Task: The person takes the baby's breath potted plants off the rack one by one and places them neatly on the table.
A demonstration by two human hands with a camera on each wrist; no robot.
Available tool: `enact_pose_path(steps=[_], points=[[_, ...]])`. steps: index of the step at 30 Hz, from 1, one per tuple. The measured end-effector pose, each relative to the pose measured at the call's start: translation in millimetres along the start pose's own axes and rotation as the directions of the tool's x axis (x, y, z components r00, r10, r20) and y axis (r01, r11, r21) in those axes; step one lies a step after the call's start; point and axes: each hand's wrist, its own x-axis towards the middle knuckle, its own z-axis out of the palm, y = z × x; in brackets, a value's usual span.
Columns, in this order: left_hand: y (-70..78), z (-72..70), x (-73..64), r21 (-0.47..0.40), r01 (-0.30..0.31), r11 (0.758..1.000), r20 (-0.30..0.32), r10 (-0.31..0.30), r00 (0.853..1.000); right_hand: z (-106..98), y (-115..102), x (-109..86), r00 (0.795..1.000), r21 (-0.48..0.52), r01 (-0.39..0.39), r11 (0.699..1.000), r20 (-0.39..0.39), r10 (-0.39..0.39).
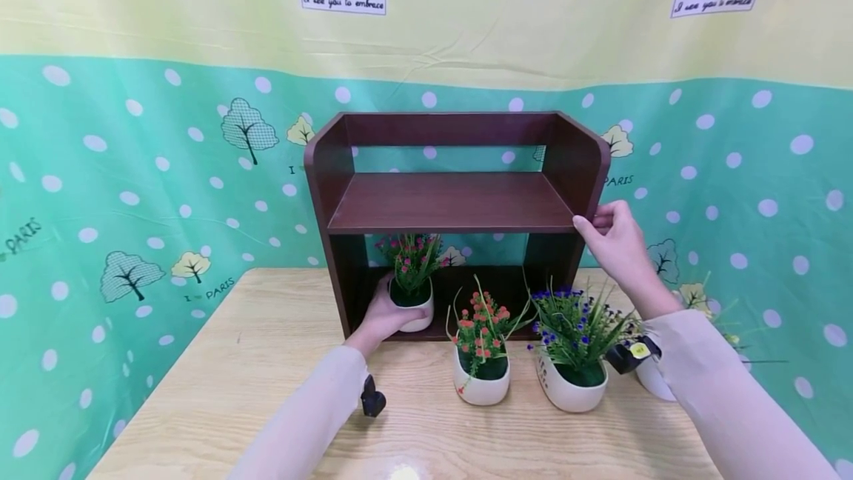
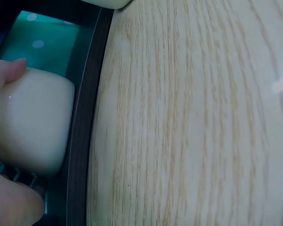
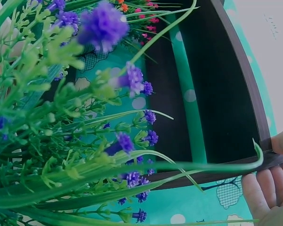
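Observation:
A dark brown two-tier shelf [image 1: 453, 202] stands on the table. In its lower compartment, at the left end, is a white pot [image 1: 418, 318] of artificial pink flowers [image 1: 415, 261]. My left hand [image 1: 383, 313] grips this pot from the left, thumb across its front. The left wrist view shows the smooth pot [image 2: 35, 122] between thumb and fingers, just behind the shelf's front edge [image 2: 82, 127]. My right hand [image 1: 620, 243] pinches the shelf's right side panel, thumb on the front edge and fingers outside. That grip on the panel also appears in the right wrist view.
In front of the shelf stand a white pot of orange flowers [image 1: 481, 384] and one of purple-blue flowers [image 1: 573, 391]. Another white pot [image 1: 656, 380] is partly hidden by the right forearm. A patterned green and yellow cloth [image 1: 166, 132] hangs behind the wooden table [image 1: 220, 376].

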Motion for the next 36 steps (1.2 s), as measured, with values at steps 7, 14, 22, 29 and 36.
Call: enact_pose_path(steps=[7,14,22,29,36], points=[[2.3,-1.9,-2.6,0.018,0.004,1.0,-0.01,-0.004,1.0,0.0,0.0,0.8,1.0,-0.002,-0.007,1.0,0.0,0.007],[5.2,-6.6,-7.6,0.028,0.03,0.999,-0.007,-0.03,1.0,0.0,-0.1,0.7,1.0,0.006,-0.008,1.0,0.0,0.008],[10.3,-10.6,-14.9,0.05,0.028,0.998,-0.007,-0.028,1.0,0.3,1.8,0.7,1.0,0.007,-0.006,1.0,-0.003,0.006],[16.1,-14.8,-22.5,0.07,0.04,0.997,-0.009,-0.039,0.999,-0.5,2.3,0.3,1.0,0.003,0.001,1.0,-0.001,-0.001],[16.4,-19.4,-32.7,0.053,0.051,0.997,0.002,-0.051,0.999,0.0,3.1,1.1,1.0,0.001,0.003,1.0,-0.002,-0.003]])
